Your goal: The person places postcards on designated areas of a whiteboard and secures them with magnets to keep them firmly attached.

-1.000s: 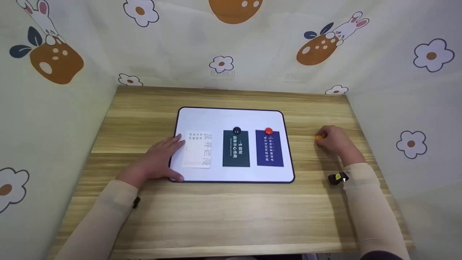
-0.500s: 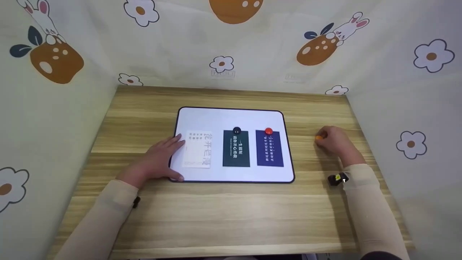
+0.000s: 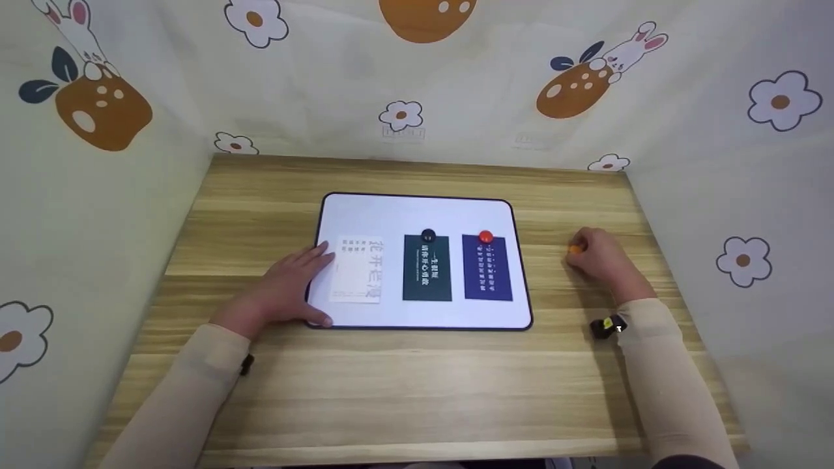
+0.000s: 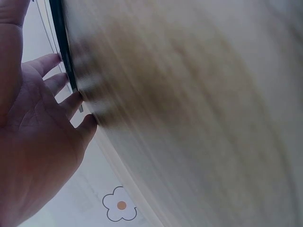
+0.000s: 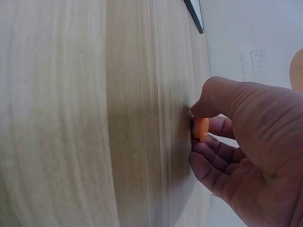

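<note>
My left hand (image 3: 287, 286) rests on the left edge of a white magnetic board (image 3: 417, 215), fingers spread and thumb at the near corner. On the board lie a pale card (image 3: 356, 270), a dark green card (image 3: 427, 277) with a round black magnet (image 3: 428, 236) at its top, and a dark blue card (image 3: 487, 277) topped by a red magnet (image 3: 486, 237). To the board's right, low over the table, my right hand (image 3: 603, 257) pinches a small round orange magnet (image 5: 201, 128) between thumb and fingers. The right wrist view shows its dark underside close to the wood.
The wooden table (image 3: 404, 391) is bounded by a patterned cloth (image 3: 313, 85) at the back and on both sides. A small black device (image 3: 608, 326) sits at the right wrist. Bare wood separates the board from the right hand.
My right hand has shifted very slightly left, still holding the orange magnet. The left hand, board and cards stay in place.
</note>
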{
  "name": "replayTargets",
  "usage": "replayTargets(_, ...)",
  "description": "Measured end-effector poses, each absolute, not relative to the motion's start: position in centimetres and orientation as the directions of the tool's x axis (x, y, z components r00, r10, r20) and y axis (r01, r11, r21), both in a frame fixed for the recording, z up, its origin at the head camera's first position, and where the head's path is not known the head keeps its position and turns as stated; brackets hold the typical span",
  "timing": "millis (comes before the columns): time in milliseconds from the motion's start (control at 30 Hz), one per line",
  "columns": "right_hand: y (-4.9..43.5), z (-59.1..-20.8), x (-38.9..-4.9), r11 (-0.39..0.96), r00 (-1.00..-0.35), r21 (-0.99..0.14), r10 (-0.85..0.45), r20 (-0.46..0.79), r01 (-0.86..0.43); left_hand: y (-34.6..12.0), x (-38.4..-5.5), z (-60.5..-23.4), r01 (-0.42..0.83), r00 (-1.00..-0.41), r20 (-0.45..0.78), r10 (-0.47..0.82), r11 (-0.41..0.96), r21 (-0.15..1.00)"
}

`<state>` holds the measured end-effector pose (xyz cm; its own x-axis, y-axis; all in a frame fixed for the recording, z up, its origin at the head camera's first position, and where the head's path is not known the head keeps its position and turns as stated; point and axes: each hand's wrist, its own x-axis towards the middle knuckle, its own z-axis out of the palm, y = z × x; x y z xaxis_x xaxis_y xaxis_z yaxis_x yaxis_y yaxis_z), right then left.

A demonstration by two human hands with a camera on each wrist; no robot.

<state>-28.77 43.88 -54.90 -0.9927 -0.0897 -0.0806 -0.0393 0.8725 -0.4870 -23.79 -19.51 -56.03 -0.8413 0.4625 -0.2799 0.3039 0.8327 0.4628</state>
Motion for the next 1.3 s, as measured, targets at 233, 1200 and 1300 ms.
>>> replayTargets(233, 43.7, -54.8, -28.6, 0.871, -0.993, -0.491, -0.068, -0.098, -0.011, -19.6, -23.8, -56.1, 0.320, -0.845, -0.251, 0.472, 0.823, 0.469)
replayTargets(1200, 35.8, -53.0, -28.9, 0.778, -0.968, -0.577, -0.168, 0.187, -0.247, -19.6, -23.7, -56.0, 0.329, -0.842, -0.250, 0.479, 0.821, 0.467)
replayTargets(1300, 34.9, -52.7, -28.9, 0.767, -0.968, -0.591, -0.179, 0.178, -0.251, -19.6, -23.7, -56.0, 0.332, -0.842, -0.247, 0.480, 0.821, 0.464)
